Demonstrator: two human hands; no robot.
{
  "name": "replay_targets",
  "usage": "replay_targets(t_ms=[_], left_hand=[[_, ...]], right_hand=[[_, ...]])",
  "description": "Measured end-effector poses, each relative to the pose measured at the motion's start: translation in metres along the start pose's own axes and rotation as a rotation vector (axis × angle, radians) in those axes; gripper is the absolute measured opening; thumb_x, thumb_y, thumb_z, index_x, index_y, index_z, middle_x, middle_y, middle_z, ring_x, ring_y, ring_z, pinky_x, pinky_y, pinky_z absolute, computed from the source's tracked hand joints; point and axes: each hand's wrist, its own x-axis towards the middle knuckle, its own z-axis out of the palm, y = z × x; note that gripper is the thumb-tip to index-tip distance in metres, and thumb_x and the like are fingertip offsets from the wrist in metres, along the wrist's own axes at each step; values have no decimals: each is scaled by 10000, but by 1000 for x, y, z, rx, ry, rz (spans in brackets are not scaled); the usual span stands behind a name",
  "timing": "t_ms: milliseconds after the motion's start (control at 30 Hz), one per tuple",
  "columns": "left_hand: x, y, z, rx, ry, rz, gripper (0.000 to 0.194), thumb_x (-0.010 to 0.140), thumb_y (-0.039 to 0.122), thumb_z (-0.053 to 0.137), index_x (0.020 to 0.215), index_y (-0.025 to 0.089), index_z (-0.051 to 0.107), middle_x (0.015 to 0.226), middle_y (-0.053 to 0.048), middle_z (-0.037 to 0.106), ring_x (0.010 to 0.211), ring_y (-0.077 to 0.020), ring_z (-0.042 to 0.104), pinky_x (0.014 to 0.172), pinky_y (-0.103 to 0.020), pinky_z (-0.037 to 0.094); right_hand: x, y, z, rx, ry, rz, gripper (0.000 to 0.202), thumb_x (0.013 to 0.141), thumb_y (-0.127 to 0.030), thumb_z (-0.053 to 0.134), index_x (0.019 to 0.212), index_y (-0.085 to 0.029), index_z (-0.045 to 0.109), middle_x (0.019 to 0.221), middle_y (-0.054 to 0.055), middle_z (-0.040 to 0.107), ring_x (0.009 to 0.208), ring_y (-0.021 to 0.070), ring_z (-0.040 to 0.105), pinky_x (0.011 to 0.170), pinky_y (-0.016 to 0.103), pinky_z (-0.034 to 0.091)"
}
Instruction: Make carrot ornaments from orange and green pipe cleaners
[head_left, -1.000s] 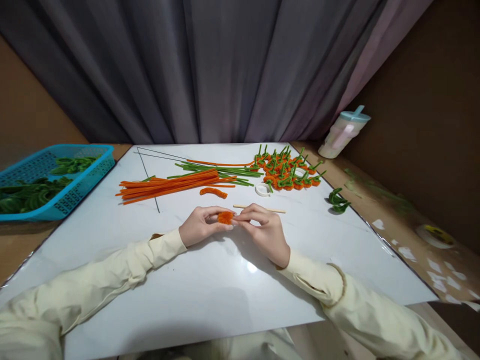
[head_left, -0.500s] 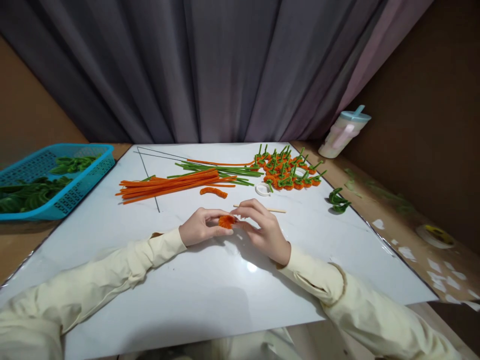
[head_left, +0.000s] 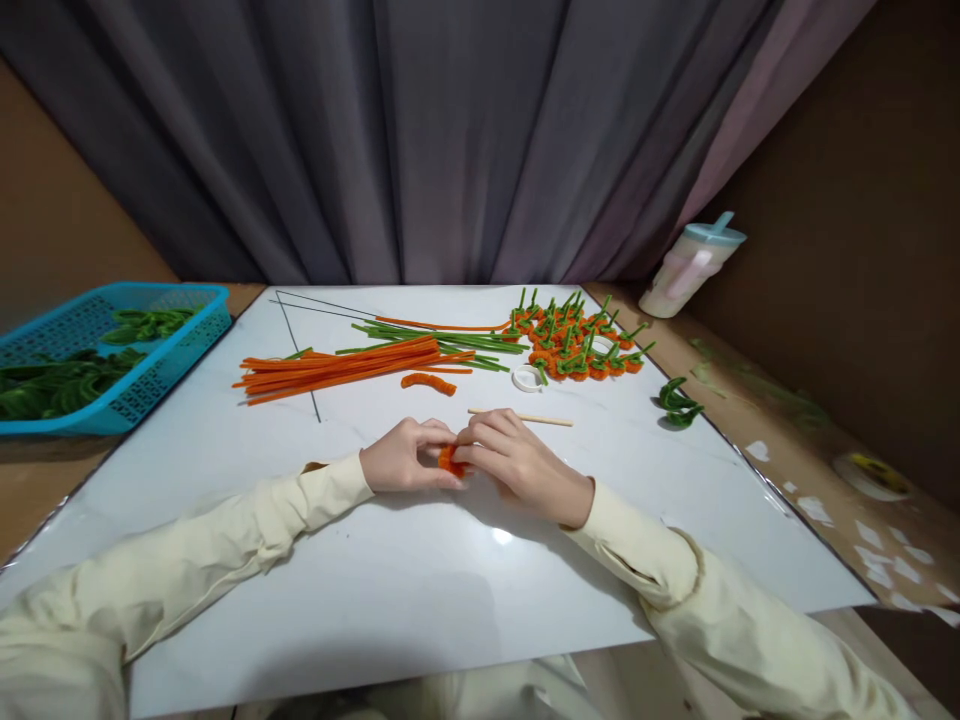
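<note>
Between my two hands, low over the white board, is a small orange coil of fuzzy pipe cleaner [head_left: 450, 461]. My left hand [head_left: 405, 456] pinches it from the left with thumb and fingers. The fingers of my right hand [head_left: 521, 465] close on its right side and cover part of it. A thin wooden stick [head_left: 551, 420] lies just behind my right hand. Beyond my hands rest a short bent orange pipe cleaner piece [head_left: 429, 383], a bundle of orange pipe cleaners [head_left: 337, 368] and several green pipe cleaners [head_left: 442, 335].
At the back right stand several orange pieces with green stems [head_left: 577, 345], near a white ring [head_left: 527, 378]. Dark green curled pieces [head_left: 679, 402] lie by the right edge. A blue basket [head_left: 180, 345] of green pieces is left; a lidded cup [head_left: 690, 268] stands back right.
My right hand's fingers have come down from raised and loosely curved onto the orange coil, covering more of it. My left hand stays in nearly the same place, still holding the coil.
</note>
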Motion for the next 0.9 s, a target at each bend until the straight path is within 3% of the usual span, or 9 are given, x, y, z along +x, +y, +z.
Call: replay_targets(t_ms=[267, 633, 900], left_hand=[[1, 5, -1, 21, -103, 7, 120, 649, 207, 668, 618, 105, 615, 638, -5, 549, 667, -107, 517, 602, -163, 451], [2, 4, -5, -107, -142, -90, 274, 654, 246, 696, 870, 81, 657, 846, -33, 591, 601, -64, 488, 535, -150, 405], [2, 6, -5, -49, -207, -73, 217, 668, 292, 692, 690, 86, 625, 701, 11, 531, 574, -60, 437, 553, -157, 387]], right_hand=[[5, -3, -1, 10, -53, -16, 273, 735, 31, 366, 871, -129, 540, 858, 89, 569, 847, 200, 423, 730, 327, 375], [0, 1, -3, 113, -24, -5, 198, 815, -46, 419, 927, -133, 557, 887, 90, 578, 857, 191, 439, 767, 336, 380], [2, -3, 4, 89, -17, 11, 161, 845, -75, 418, 869, -137, 565, 828, 73, 581, 796, 173, 436, 692, 298, 362]])
